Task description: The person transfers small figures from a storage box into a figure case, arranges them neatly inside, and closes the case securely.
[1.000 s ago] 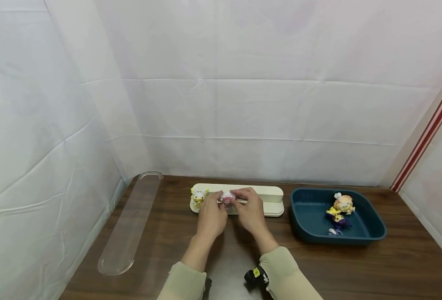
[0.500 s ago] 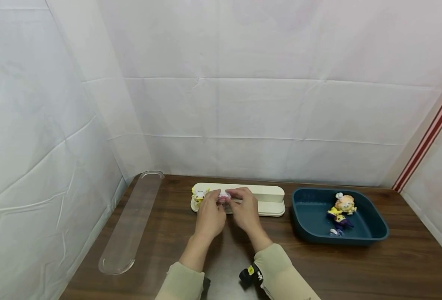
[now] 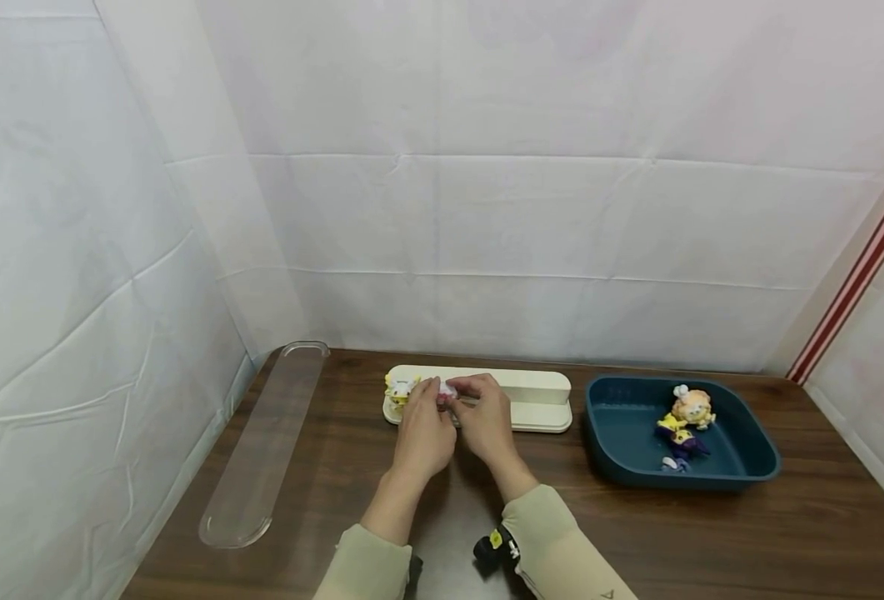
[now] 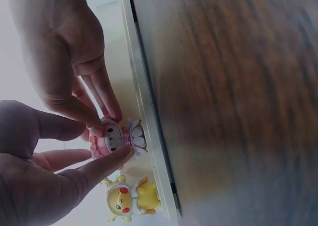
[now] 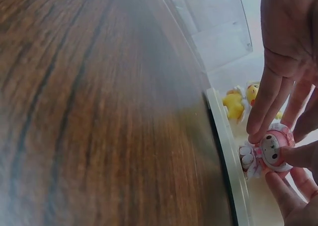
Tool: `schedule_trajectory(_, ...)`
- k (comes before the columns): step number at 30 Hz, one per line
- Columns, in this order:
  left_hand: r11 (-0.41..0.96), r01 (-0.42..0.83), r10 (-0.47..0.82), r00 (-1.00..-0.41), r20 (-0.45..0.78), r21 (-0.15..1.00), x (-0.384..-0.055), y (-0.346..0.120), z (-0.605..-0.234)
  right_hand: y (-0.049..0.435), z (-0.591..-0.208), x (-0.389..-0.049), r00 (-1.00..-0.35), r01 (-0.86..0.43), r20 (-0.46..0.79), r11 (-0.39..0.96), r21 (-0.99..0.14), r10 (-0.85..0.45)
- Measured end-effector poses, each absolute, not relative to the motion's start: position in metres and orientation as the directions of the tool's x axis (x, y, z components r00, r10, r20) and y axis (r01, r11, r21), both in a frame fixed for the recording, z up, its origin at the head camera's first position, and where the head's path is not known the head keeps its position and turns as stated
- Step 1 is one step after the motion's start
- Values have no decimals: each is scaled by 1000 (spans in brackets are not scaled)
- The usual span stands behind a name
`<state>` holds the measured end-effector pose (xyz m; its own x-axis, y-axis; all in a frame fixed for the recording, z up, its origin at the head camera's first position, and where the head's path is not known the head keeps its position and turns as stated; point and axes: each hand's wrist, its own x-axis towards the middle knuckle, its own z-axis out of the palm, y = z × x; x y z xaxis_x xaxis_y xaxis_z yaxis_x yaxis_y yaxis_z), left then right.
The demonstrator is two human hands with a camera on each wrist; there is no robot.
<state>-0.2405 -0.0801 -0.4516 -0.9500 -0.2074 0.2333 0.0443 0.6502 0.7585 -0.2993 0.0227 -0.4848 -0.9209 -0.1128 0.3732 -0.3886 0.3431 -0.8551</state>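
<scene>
A small pink-hooded figurine with a white face (image 4: 114,138) is held between both hands over the front ledge of a cream two-step display stand (image 3: 542,417). My left hand (image 3: 422,429) pinches it from the left, a finger along its side. From the other side my right hand (image 3: 489,421) grips its head and body with thumb and fingers. The figurine is upright, its feet (image 5: 246,156) at the ledge; whether they bear on it I cannot tell. Just left of it, a yellow figurine with red cheeks (image 4: 121,201) stands on the same stand.
To the right is a dark teal tray (image 3: 614,475) holding a chef-hatted orange figurine (image 3: 692,407), a yellow-and-purple one (image 3: 681,442) and a small grey-blue piece (image 3: 674,463). A long clear plastic cover (image 3: 262,450) lies at the left. White cloth (image 3: 442,217) hangs behind the table.
Both hands have shifted slightly left with the pink figurine, bringing it closer to the yellow one. The stand, tray and cover have stayed in place.
</scene>
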Motion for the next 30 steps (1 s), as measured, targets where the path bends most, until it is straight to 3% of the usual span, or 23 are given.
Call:
schedule_trajectory(16,639,70,-183,-954,239,766,-238,-78,-451,24,-483,-297,-920,-389,375,404,-828,-118)
schedule_trajectory(30,635,72,-192,-950,248,769,-235,-77,-448,35,-480,-295,-913,-408,386,351,-843,-133)
